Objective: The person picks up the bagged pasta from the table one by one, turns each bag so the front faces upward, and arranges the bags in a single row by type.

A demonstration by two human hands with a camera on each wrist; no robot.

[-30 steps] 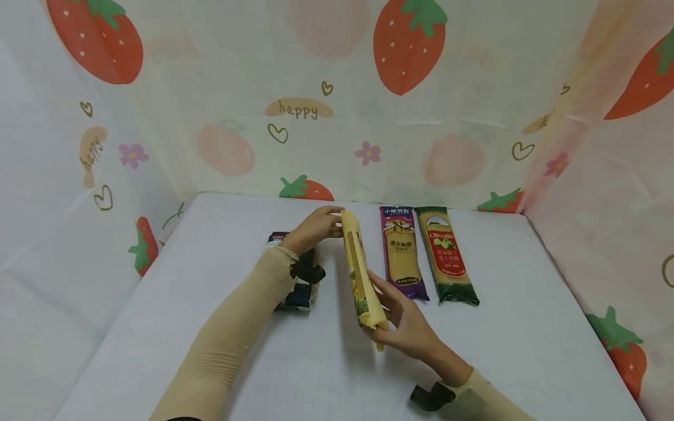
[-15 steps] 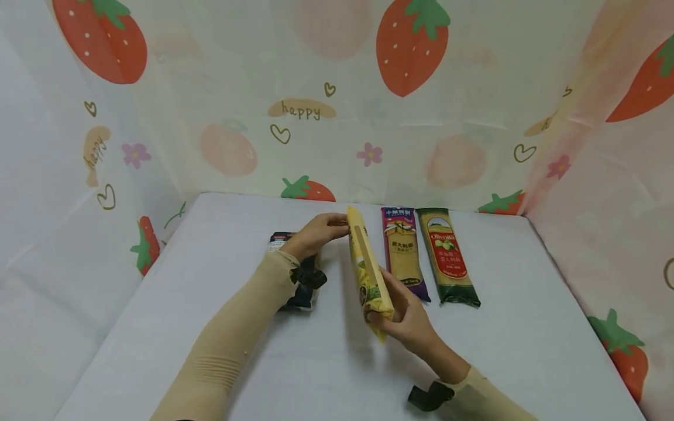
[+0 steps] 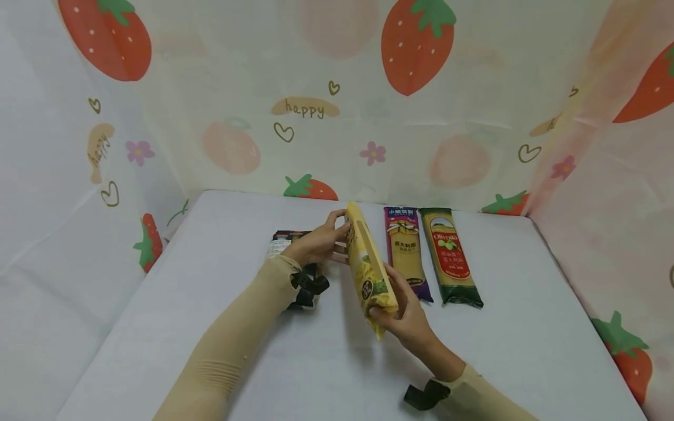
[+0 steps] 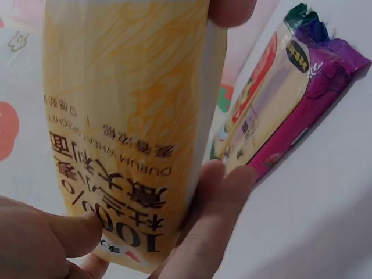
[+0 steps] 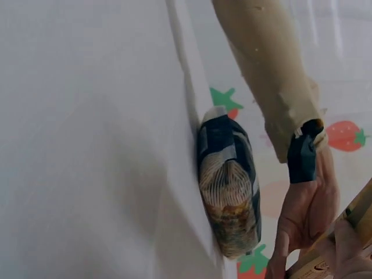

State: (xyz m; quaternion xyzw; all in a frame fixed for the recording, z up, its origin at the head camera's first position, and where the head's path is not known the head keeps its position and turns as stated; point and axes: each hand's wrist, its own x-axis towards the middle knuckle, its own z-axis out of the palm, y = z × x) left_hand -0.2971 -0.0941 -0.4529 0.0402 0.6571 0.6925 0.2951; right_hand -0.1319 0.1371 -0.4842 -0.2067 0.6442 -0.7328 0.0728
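Observation:
A yellow packet of spaghetti (image 3: 367, 260) is held between both hands above the white table, its narrow side facing up. At its far end the left hand (image 3: 319, 240) grips it, and in the left wrist view the thumb (image 4: 75, 232) presses one face while fingers (image 4: 203, 226) lie along the other side. The right hand (image 3: 408, 313) holds the near end, thumb on the printed face. Only an edge of this packet shows in the right wrist view's lower right corner. Beneath the left wrist lies a dark blue pasta packet (image 5: 226, 180), partly hidden by that arm in the head view.
To the right of the hands lie a purple pasta packet (image 3: 406, 251) and a green-and-red Olivoilà packet (image 3: 451, 254), side by side on the white tabletop (image 3: 521, 351). A strawberry-print cloth (image 3: 316, 52) encloses the table's back and sides.
The spaghetti packet has rolled so more of its printed face shows, and its near end has risen slightly. The left fingers have shifted along its far end. Other packets lie still.

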